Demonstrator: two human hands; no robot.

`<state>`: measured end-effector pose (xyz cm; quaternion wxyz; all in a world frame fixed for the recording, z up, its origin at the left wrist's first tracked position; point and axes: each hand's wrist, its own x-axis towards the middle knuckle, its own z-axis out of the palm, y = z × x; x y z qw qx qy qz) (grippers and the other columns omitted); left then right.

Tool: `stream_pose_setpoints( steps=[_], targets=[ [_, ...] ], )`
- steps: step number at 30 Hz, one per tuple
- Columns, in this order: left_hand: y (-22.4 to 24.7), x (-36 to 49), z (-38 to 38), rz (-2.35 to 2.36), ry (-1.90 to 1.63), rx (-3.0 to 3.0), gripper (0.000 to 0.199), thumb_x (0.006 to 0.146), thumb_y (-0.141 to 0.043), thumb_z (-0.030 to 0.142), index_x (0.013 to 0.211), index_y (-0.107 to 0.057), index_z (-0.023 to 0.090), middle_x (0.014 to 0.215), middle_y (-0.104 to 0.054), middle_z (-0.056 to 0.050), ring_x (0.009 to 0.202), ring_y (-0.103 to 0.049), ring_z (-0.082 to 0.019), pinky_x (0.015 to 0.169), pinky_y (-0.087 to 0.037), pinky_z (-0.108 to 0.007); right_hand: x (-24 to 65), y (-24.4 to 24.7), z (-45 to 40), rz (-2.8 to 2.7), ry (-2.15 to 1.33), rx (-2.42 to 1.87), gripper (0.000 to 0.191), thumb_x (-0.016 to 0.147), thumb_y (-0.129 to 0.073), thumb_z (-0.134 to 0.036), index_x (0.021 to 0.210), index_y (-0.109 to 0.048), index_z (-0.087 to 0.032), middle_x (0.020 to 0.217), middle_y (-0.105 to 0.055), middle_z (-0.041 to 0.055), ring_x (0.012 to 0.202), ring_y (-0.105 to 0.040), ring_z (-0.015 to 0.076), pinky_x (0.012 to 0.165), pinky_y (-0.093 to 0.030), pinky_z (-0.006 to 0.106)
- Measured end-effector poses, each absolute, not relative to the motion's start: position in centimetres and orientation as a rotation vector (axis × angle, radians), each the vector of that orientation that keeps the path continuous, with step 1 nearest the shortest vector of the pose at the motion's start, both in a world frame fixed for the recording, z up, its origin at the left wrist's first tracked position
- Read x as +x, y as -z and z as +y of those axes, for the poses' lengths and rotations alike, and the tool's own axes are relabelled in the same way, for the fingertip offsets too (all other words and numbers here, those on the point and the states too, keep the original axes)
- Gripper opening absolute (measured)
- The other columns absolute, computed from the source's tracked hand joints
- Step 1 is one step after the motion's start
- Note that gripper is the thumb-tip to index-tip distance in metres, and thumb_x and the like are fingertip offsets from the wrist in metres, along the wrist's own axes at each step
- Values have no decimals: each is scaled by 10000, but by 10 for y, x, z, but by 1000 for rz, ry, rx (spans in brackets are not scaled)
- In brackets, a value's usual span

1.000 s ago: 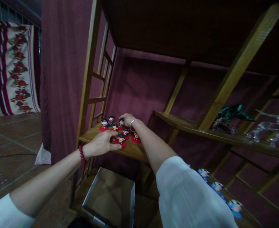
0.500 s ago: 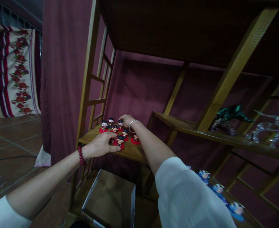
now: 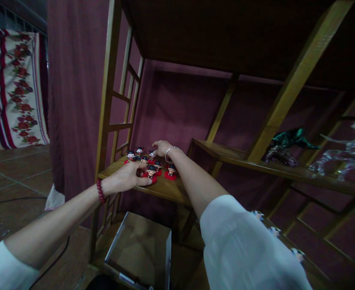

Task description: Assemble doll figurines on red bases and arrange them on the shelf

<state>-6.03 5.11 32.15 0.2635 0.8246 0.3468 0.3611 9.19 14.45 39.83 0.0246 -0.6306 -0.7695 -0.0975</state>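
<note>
Several small cartoon doll figurines on round red bases stand on a wooden shelf [image 3: 168, 192]. My left hand [image 3: 124, 178], with a red bead bracelet, has its thumb and fingers around the front figurine [image 3: 151, 173], whose base still rests on the board. At the back of the group, my right hand [image 3: 162, 148], with a silver bangle, reaches over another figurine [image 3: 152, 155]. Its fingertips are at that doll's head, and the fingers partly hide it. A further figurine [image 3: 171, 171] stands alone to the right, beneath my right forearm.
An open cardboard box [image 3: 138, 245] sits on the floor below the shelf. A wooden ladder-like frame [image 3: 104, 100] and maroon curtain [image 3: 74, 100] stand to the left. On the shelf to the right lie green fabric [image 3: 290, 139] and a glass ornament [image 3: 343, 155].
The whole scene has shifted slightly up and left in view. Both hands remain at the same figurines, and the blue figurines on the lower right shelf have grown darker.
</note>
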Motion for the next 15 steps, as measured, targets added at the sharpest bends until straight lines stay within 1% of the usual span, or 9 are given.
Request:
stream_pose_setpoints(
  steps=[4,7,11,13,15],
  targets=[
    [-340,-58,50,868,-985,2167,368,653,-605,418,886,-589,135,737,-602,-6,669,-527,-128,596,-407,-228,100,-412,138,-2297,310,-1931,369,738,-565,-216,1107,-575,-204,1136,-596,38,1057,-536,153,861,-392,178],
    [-357,-56,56,854,-1003,2186,373,662,-597,412,902,-585,127,767,-609,-18,677,-534,-125,610,-412,-231,105,-426,129,-2282,341,-1879,325,734,-568,-208,1056,-608,-202,1090,-620,30,1039,-544,146,839,-396,165],
    [-375,-50,81,949,-1108,2280,441,607,-651,404,943,-577,129,800,-611,-28,694,-538,-133,617,-409,-237,108,-449,111,-2242,392,-1877,266,735,-569,-203,989,-644,-182,1039,-639,34,1000,-558,155,805,-409,174],
    [-380,-45,94,1010,-1159,2290,459,593,-663,400,947,-568,124,799,-612,-35,689,-538,-134,610,-407,-237,110,-458,101,-2239,381,-1839,243,745,-562,-214,968,-653,-181,993,-652,28,958,-571,146,782,-413,173],
    [-382,-39,105,1039,-1169,2307,471,585,-670,393,955,-557,124,794,-613,-36,678,-539,-130,597,-404,-232,112,-464,95,-2245,317,-1789,242,762,-552,-241,979,-646,-188,918,-668,14,877,-589,119,751,-415,161]
  ],
)
